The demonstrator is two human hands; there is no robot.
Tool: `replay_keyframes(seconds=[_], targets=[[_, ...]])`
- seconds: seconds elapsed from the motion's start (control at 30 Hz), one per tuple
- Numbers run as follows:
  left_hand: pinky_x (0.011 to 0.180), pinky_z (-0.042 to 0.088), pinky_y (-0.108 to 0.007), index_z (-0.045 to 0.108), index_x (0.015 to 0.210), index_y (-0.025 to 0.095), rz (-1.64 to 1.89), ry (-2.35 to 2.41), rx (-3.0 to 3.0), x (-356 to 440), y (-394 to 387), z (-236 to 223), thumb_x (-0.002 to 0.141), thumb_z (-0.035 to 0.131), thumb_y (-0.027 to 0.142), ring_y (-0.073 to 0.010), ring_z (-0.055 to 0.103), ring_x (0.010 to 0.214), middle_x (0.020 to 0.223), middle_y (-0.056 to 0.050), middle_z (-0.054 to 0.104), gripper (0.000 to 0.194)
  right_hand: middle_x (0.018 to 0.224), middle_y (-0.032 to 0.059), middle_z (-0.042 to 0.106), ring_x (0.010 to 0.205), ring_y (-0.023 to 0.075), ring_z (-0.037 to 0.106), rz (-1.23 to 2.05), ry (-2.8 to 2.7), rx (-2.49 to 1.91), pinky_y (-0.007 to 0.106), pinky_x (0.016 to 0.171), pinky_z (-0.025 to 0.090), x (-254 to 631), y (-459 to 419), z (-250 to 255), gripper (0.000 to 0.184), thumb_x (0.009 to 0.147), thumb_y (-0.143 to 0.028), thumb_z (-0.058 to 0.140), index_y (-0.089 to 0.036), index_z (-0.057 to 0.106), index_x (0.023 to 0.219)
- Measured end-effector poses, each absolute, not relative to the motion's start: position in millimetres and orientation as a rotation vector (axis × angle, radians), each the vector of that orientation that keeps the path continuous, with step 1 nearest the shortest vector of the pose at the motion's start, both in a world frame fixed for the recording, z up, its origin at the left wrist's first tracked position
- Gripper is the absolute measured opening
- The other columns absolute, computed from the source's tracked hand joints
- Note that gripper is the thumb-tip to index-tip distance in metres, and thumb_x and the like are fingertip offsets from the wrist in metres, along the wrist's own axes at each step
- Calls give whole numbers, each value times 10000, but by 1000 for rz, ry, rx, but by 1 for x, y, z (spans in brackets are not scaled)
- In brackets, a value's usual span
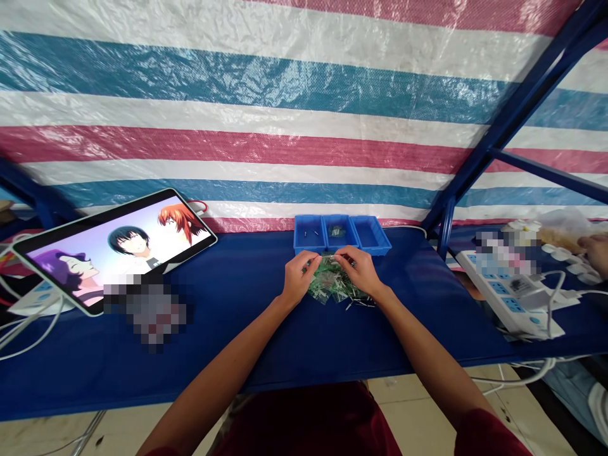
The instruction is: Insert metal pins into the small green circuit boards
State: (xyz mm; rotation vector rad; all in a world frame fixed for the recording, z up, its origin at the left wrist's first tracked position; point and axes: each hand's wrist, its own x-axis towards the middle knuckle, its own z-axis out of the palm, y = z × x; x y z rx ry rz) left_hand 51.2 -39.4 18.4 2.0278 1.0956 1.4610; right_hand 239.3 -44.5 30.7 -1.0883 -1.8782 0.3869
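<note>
Left hand (pixel 300 276) and right hand (pixel 360 270), nearly closed, pinch a small item (pixel 327 255) over green packets (pixel 327 288), trays (pixel 369 234) just beyond, bare tabletop (pixel 422 285) outward, table edge (pixel 118 405) behind.

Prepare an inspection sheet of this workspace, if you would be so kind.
Surface: blue tabletop
Work items: pile of small green pieces, nearer than three joined blue trays; small items lie in the left and middle ones
Clutter: lit tablet at left
Hands: left hand and right hand at the pile, fingertips close together; anything held is too small to identify
Cables: white cables by the tablet and power strip
Surroundings: striped sheet behind, blue frame, another person's hand far right
</note>
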Motion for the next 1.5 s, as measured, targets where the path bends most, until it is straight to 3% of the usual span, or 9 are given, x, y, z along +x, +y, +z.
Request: replay_keyframes(seconds=[0.37, 0.67, 0.73, 0.8, 0.87, 0.97, 1.17, 1.37, 1.5], targets=[[606, 457, -216, 631, 835, 175, 1451, 1067, 2117, 50, -37, 20, 959, 451, 390, -121, 574, 678, 770, -31, 639, 306, 604, 11, 563, 578, 147, 528, 404, -1903, -1119, 275, 613, 413, 239, -47, 35, 454, 989, -475, 343, -203, 542, 685], [619, 406, -243, 623, 798, 187, 1646, 1486, 1997, 43, 11, 37, 880, 545, 284, -120, 522, 568, 658, 10, 589, 150, 647, 24, 583, 602, 152, 540, 348, -1829, -1146, 277, 627, 416, 241, -45, 35, 471, 988, -483, 337, -198, 596, 717], [610, 396, -244, 628, 952, 199, 1591, 1560, 1960, 42, 20, 40, 865, 567, 268, -123, 523, 556, 675, 19, 600, 127, 651, 25, 587, 606, 151, 542, 347, -1837, -1142, 275, 630, 417, 240, -45, 35, 471, 988, -478, 340, -198, 598, 712], [603, 387, -240, 556, 1172, 202, 1531, 1600, 1946, 42, 23, 40, 857, 593, 269, -130, 533, 563, 676, 32, 595, 325, 653, 25, 590, 603, 149, 543, 339, -1838, -1137, 273, 634, 415, 240, -45, 35, 466, 990, -465, 346, -194, 601, 710], [605, 382, -235, 507, 1246, 198, 1465, 1602, 1985, 42, 19, 37, 858, 601, 270, -133, 543, 576, 657, 43, 579, 405, 656, 25, 592, 601, 147, 543, 332, -1840, -1136, 272, 633, 411, 240, -45, 34, 455, 992, -449, 350, -191, 605, 717], [603, 378, -225, 617, 1048, 207, 1319, 1537, 2147, 43, 4, 28, 889, 550, 246, -121, 546, 573, 638, 40, 580, 177, 663, 26, 597, 604, 144, 543, 320, -1842, -1141, 268, 628, 402, 241, -45, 34, 439, 992, -435, 359, -185, 606, 729], [613, 426, -217, 671, 945, 212, 1107, 1431, 2411, 43, -21, 20, 905, 536, 253, -113, 593, 624, 789, 13, 665, 146, 632, 23, 590, 576, 136, 533, 269, -1825, -1166, 259, 601, 387, 241, -45, 34, 436, 986, -432, 378, -177, 599, 709], [826, 505, -287, 671, 1100, 214, 775, 1245, 2761, 46, -19, 11, 898, 578, 355, -210, 625, 1009, 1145, -47, 681, 263, 625, 21, 588, 551, 132, 508, 248, -1838, -1173, 258, 577, 377, 241, -43, 33, 431, 981, -442, 383, -180, 592, 710], [818, 510, -307, 682, 1096, 194, 742, 1216, 2853, 44, -15, 2, 920, 554, 325, -214, 628, 956, 1113, -50, 703, 254, 627, 20, 589, 546, 130, 505, 258, -1836, -1155, 259, 576, 381, 240, -43, 33, 428, 979, -444, 388, -181, 592, 709]])
